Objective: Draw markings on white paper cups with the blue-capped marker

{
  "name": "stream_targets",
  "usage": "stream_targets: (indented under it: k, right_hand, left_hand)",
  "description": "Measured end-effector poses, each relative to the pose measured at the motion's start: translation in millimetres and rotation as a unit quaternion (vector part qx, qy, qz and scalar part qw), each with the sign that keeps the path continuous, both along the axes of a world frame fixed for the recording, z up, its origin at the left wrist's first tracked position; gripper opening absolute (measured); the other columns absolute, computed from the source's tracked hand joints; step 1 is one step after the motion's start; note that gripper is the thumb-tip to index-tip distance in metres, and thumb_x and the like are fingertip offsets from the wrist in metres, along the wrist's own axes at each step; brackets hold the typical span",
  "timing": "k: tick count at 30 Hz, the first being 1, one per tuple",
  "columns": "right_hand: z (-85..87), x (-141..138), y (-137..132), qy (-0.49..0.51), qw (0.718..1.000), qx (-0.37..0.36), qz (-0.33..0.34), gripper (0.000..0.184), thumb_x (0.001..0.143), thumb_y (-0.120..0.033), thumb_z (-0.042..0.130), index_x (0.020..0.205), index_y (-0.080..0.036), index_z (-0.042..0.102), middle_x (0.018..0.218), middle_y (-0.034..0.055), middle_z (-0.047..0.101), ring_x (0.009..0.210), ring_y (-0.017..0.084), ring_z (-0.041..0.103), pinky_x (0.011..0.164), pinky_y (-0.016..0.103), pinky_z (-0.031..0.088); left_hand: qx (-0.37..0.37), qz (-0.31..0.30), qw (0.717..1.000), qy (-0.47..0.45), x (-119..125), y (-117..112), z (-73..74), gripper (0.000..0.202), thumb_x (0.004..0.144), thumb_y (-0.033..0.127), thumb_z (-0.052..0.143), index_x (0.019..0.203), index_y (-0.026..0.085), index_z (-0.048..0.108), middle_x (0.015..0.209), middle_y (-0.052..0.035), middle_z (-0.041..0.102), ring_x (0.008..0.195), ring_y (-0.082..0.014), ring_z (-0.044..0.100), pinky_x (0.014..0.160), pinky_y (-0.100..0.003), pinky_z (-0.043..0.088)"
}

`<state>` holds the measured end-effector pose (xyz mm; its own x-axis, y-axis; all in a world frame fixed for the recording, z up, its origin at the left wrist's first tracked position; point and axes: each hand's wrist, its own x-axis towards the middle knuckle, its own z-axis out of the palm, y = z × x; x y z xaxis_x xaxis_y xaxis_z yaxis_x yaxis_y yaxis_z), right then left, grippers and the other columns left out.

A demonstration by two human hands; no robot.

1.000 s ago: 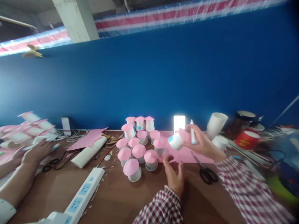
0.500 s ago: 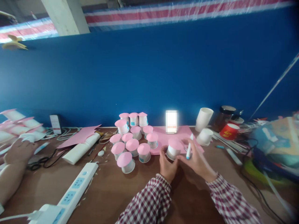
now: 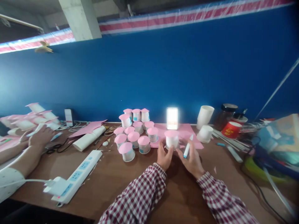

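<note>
Grips cup (image 3: pixel 172 141) in left hand (image 3: pixel 164 157) near front edge of pink sheet (image 3: pixel 187 132), right of grouped cups (image 3: pixel 133 137). Holds pen (image 3: pixel 187 150) in right hand (image 3: pixel 193 162), just beside cup.

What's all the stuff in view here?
Capped cup: one, white-pink, centre
Marker: one, white-blue, right of it
Cup cluster: about thirteen, white-pink, centre-left
Sheet: one, pink, behind capped cup
Glowing screen: one, white, centre back
Plain cups: at least two, white, right
Red cup: one, red, right
Jar: one, dark, right back
Power strip: one, white, left front
Cup pile: several, white-pink, far left
Partition: one, blue, back
Table: one, brown, beneath
Co-worker's hands: two, far left
Left hand: one, bare, on capped cup
Right hand: one, bare, gripping marker
</note>
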<state>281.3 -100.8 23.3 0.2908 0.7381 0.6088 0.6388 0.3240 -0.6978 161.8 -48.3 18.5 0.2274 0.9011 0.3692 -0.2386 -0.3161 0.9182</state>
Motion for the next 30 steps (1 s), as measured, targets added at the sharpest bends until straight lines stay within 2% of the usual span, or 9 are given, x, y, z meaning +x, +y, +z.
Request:
stream_targets:
  k: [6,10,14,17,21,24,27,29,30]
  right_hand:
    - [-0.6,4,2,0.008,1.000,-0.006,0.020,0.056,0.075,-0.044,0.061,0.120,-0.018,0.039,0.114,0.0138,0.055,0.099,0.024,0.058,0.083,0.040,0.050]
    - [-3.9,2,4,0.041,0.998,-0.023,0.033,0.064,0.073,-0.046,0.064,0.122,-0.017,0.037,0.110,0.0138,0.057,0.093,0.023,0.060,0.078,0.038,0.052]
    - [-8.4,3,7,0.040,0.999,-0.030,-0.001,0.068,0.071,-0.049,0.064,0.122,-0.016,0.035,0.110,0.0153,0.057,0.091,0.024,0.061,0.075,0.038,0.052]
    - [-10.5,7,10,0.006,0.999,-0.020,-0.036,0.068,0.069,-0.051,0.065,0.120,-0.015,0.037,0.111,0.0168,0.056,0.096,0.027,0.059,0.079,0.041,0.051]
    - [-10.8,9,12,-0.025,0.998,-0.019,-0.053,0.066,0.070,-0.050,0.064,0.118,-0.014,0.038,0.110,0.0168,0.057,0.096,0.028,0.059,0.080,0.042,0.050]
    - [-10.5,7,12,-0.030,0.998,-0.019,-0.048,0.065,0.070,-0.049,0.064,0.119,-0.015,0.038,0.109,0.0161,0.057,0.096,0.027,0.059,0.080,0.041,0.050]
    - [-10.6,5,13,-0.024,0.998,-0.018,-0.047,0.065,0.070,-0.047,0.065,0.120,-0.015,0.038,0.109,0.0153,0.057,0.096,0.027,0.058,0.081,0.042,0.049]
    - [-11.0,6,14,-0.016,0.998,-0.011,-0.056,0.065,0.069,-0.047,0.065,0.119,-0.015,0.038,0.109,0.0151,0.057,0.097,0.027,0.058,0.081,0.042,0.049]
    - [-11.3,6,14,-0.012,0.998,-0.005,-0.062,0.065,0.069,-0.047,0.065,0.119,-0.015,0.038,0.109,0.0152,0.057,0.097,0.027,0.058,0.081,0.041,0.049]
  left_hand:
    - [0.002,-0.022,0.999,0.026,-4,-4,-4.5,0.038,0.084,0.036,0.050,0.116,0.017,0.045,0.114,-0.0098,0.057,0.105,-0.0198,0.056,0.092,-0.034,0.044]
    - [0.043,0.014,0.995,0.087,-6,-1,-10.6,0.037,0.086,0.035,0.046,0.118,0.017,0.048,0.115,-0.0098,0.056,0.108,-0.0203,0.053,0.097,-0.036,0.041]
    - [0.063,0.052,0.986,0.143,-5,4,-17.5,0.041,0.085,0.032,0.046,0.123,0.017,0.046,0.122,-0.0117,0.051,0.114,-0.0212,0.049,0.101,-0.039,0.037]
    - [0.048,0.081,0.981,0.168,-9,1,-20.2,0.041,0.084,0.031,0.048,0.122,0.015,0.045,0.120,-0.0142,0.050,0.109,-0.0219,0.053,0.097,-0.041,0.042]
    - [0.048,0.063,0.976,0.202,-30,-12,-18.3,0.035,0.082,0.030,0.051,0.114,0.016,0.050,0.118,-0.0143,0.051,0.106,-0.0221,0.054,0.089,-0.039,0.048]
    - [0.063,0.103,0.966,0.229,-49,-16,-15.1,0.032,0.082,0.028,0.050,0.112,0.016,0.051,0.118,-0.0141,0.051,0.108,-0.0227,0.053,0.089,-0.039,0.049]
    - [0.099,0.106,0.955,0.260,-53,-7,-11.2,0.035,0.083,0.022,0.045,0.117,0.015,0.050,0.122,-0.0145,0.050,0.116,-0.0239,0.048,0.095,-0.041,0.045]
    - [0.130,0.098,0.947,0.276,-47,5,-8.4,0.035,0.083,0.017,0.043,0.116,0.016,0.052,0.122,-0.0129,0.052,0.120,-0.0234,0.045,0.105,-0.045,0.034]
    - [0.124,0.097,0.949,0.272,-42,12,-7.2,0.034,0.083,0.016,0.041,0.115,0.015,0.053,0.121,-0.0130,0.053,0.119,-0.0232,0.047,0.105,-0.044,0.034]
